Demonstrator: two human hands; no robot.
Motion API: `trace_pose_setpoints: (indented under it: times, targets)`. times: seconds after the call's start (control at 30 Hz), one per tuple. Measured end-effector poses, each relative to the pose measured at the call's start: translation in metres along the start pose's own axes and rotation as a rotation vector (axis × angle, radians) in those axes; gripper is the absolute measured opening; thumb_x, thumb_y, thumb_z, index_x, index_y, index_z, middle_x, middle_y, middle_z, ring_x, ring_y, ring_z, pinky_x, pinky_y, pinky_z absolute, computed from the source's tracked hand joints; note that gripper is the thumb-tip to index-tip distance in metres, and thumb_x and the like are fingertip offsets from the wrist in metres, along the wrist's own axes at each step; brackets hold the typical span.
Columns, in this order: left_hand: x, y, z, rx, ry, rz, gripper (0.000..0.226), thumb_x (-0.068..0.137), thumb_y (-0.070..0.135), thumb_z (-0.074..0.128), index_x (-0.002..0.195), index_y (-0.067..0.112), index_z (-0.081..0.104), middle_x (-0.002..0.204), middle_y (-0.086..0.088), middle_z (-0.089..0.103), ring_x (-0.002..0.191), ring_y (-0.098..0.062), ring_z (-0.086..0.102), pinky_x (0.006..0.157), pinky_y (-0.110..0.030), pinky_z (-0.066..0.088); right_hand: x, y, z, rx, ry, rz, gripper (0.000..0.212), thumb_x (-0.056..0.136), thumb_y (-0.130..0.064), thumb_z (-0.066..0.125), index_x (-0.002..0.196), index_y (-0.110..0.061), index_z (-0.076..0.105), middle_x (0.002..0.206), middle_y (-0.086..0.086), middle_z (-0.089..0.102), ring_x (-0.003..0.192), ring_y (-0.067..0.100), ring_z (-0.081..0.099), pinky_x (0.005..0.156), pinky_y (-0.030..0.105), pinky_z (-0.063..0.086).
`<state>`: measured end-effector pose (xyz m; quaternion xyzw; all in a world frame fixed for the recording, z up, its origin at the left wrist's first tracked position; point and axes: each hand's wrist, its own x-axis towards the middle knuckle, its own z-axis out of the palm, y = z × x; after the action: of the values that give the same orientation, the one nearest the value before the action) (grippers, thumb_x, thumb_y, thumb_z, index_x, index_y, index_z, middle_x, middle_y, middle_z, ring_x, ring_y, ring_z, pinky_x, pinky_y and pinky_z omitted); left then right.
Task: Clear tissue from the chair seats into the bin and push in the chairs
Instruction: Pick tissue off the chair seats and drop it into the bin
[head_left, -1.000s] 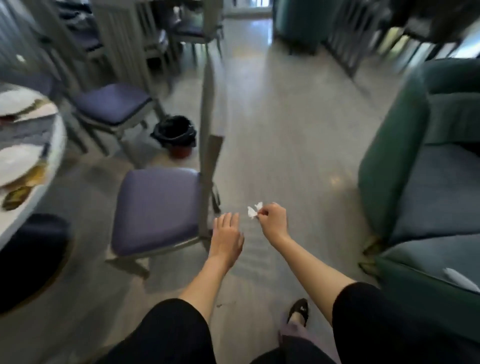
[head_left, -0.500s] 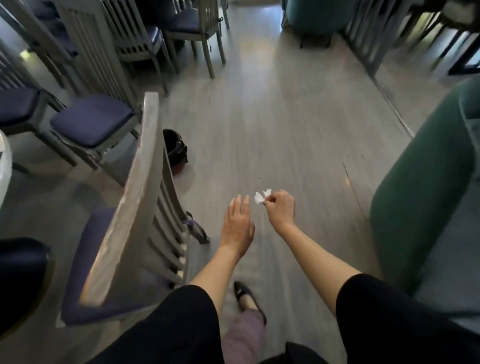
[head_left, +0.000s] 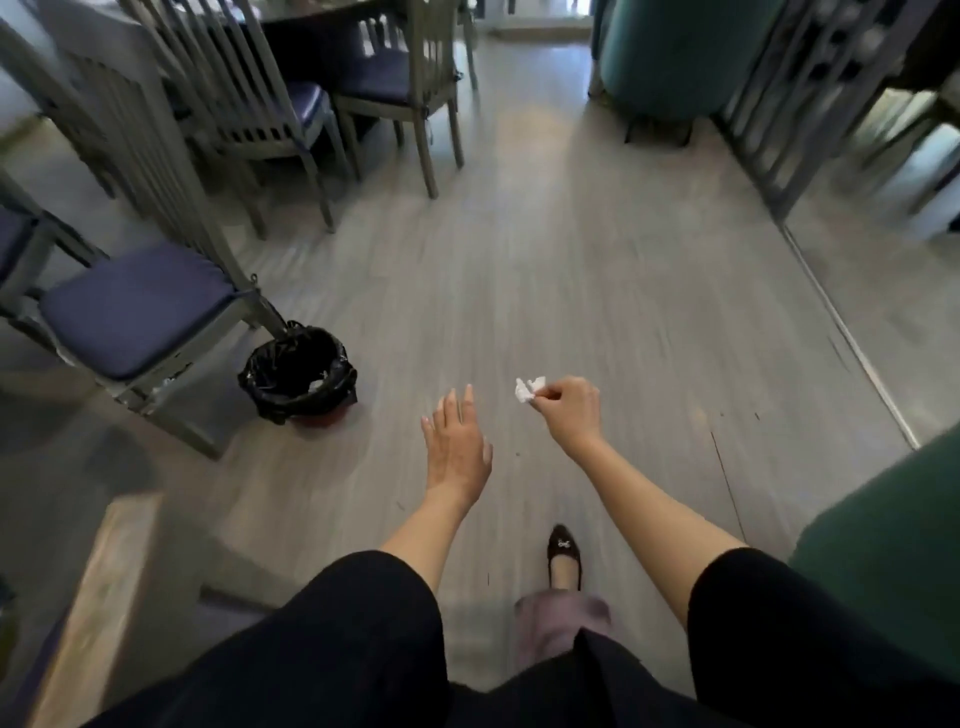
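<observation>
White tissue (head_left: 529, 388) in pinch of right hand (head_left: 571, 415); left hand (head_left: 460, 447) slack; bin (head_left: 298, 371) beside chair (head_left: 135, 306).

Right hand (head_left: 570, 415) pinches tissue (head_left: 528, 389) – left hand (head_left: 457, 447) flat (empty), bin (head_left: 297, 375) near.

Shows crinkly, glossy black plastic lining the bin (head_left: 283, 404), matt blue cloth on the left seat (head_left: 132, 306), crumpled white paper as tissue (head_left: 528, 389).
</observation>
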<state>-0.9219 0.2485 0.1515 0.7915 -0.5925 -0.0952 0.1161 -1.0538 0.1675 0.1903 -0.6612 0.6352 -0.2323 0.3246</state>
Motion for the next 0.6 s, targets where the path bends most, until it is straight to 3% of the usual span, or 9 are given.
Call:
trace_pose_setpoints:
  times: [0.07, 0.1, 0.13, 0.2, 0.27, 0.37, 0.43, 0.5, 0.6]
  targets:
    - [0.047, -0.012, -0.002, 0.019, 0.045, -0.097, 0.074, 0.090, 0.023, 0.051, 0.148, 0.010, 0.007, 0.150, -0.013, 0.020, 0.137, -0.028, 0.019, 0.114, -0.049, 0.013, 0.053, -0.018, 0.018, 0.013, -0.052, -0.046, 0.042, 0.077, -0.009, 0.070, 0.048, -0.003, 0.041, 0.055, 0.009, 0.023, 0.062, 0.017, 0.027, 0.047, 0.028, 0.021]
    - [0.068, -0.019, -0.007, 0.030, 0.059, -0.165, 0.074, 0.090, 0.024, 0.051, 0.148, 0.010, 0.007, 0.150, -0.013, 0.020, 0.137, -0.028, 0.019, 0.113, -0.049, 0.013, 0.079, -0.029, 0.028, 0.024, -0.089, -0.067, 0.046, 0.077, -0.010, 0.070, 0.046, -0.009, 0.036, 0.055, 0.007, 0.022, 0.064, 0.006, 0.032, 0.050, 0.032, 0.021]
    - [0.087, -0.029, -0.013, 0.029, 0.067, -0.234, 0.074, 0.089, 0.025, 0.051, 0.148, 0.010, 0.007, 0.150, -0.013, 0.020, 0.137, -0.028, 0.019, 0.113, -0.049, 0.013, 0.101, -0.041, 0.036, 0.032, -0.133, -0.089, 0.044, 0.076, -0.009, 0.070, 0.043, -0.011, 0.040, 0.053, 0.007, 0.022, 0.062, 0.015, 0.025, 0.051, 0.033, 0.021]
    - [0.116, -0.047, -0.022, 0.021, 0.095, -0.360, 0.075, 0.089, 0.026, 0.051, 0.148, 0.010, 0.006, 0.151, -0.013, 0.018, 0.138, -0.028, 0.016, 0.113, -0.049, 0.013, 0.139, -0.069, 0.054, 0.011, -0.242, -0.140, 0.027, 0.074, -0.005, 0.067, 0.051, 0.005, 0.056, 0.053, 0.015, 0.028, 0.057, 0.012, 0.031, 0.053, 0.031, 0.022]
    - [0.142, -0.070, -0.029, 0.011, 0.100, -0.457, 0.076, 0.089, 0.027, 0.052, 0.149, 0.011, 0.007, 0.152, -0.012, 0.018, 0.139, -0.028, 0.015, 0.114, -0.050, 0.013, 0.172, -0.095, 0.077, 0.008, -0.318, -0.206, 0.025, 0.073, -0.001, 0.065, 0.057, 0.012, 0.052, 0.056, 0.018, 0.029, 0.060, 0.011, 0.032, 0.054, 0.030, 0.022]
    - [0.173, -0.111, -0.039, 0.003, 0.145, -0.595, 0.077, 0.087, 0.027, 0.055, 0.148, 0.011, 0.012, 0.152, -0.012, 0.020, 0.139, -0.027, 0.016, 0.113, -0.051, 0.016, 0.202, -0.143, 0.121, -0.015, -0.435, -0.345, 0.033, 0.073, 0.002, 0.064, 0.049, -0.004, 0.042, 0.054, 0.006, 0.025, 0.058, 0.013, 0.026, 0.049, 0.027, 0.022]
    - [0.187, -0.146, -0.046, 0.000, 0.123, -0.669, 0.078, 0.087, 0.028, 0.056, 0.148, 0.011, 0.012, 0.153, -0.012, 0.019, 0.140, -0.028, 0.015, 0.113, -0.051, 0.016, 0.214, -0.171, 0.161, -0.048, -0.535, -0.440, 0.033, 0.071, 0.004, 0.062, 0.050, -0.006, 0.039, 0.055, 0.009, 0.025, 0.058, 0.016, 0.023, 0.052, 0.032, 0.019]
    - [0.199, -0.181, -0.045, 0.027, 0.121, -0.718, 0.078, 0.089, 0.031, 0.055, 0.149, 0.010, 0.009, 0.153, -0.013, 0.016, 0.140, -0.029, 0.013, 0.113, -0.052, 0.013, 0.226, -0.199, 0.201, -0.056, -0.622, -0.446, 0.022, 0.071, 0.005, 0.062, 0.053, 0.009, 0.049, 0.054, 0.020, 0.035, 0.054, 0.024, 0.027, 0.054, 0.034, 0.024]
    - [0.223, -0.230, -0.040, -0.010, 0.081, -0.758, 0.078, 0.090, 0.030, 0.055, 0.149, 0.011, 0.007, 0.154, -0.013, 0.013, 0.142, -0.029, 0.006, 0.114, -0.053, 0.009, 0.254, -0.227, 0.260, -0.034, -0.672, -0.399, 0.010, 0.072, 0.006, 0.064, 0.063, 0.009, 0.064, 0.062, 0.022, 0.062, 0.055, 0.024, 0.047, 0.048, 0.015, 0.033]
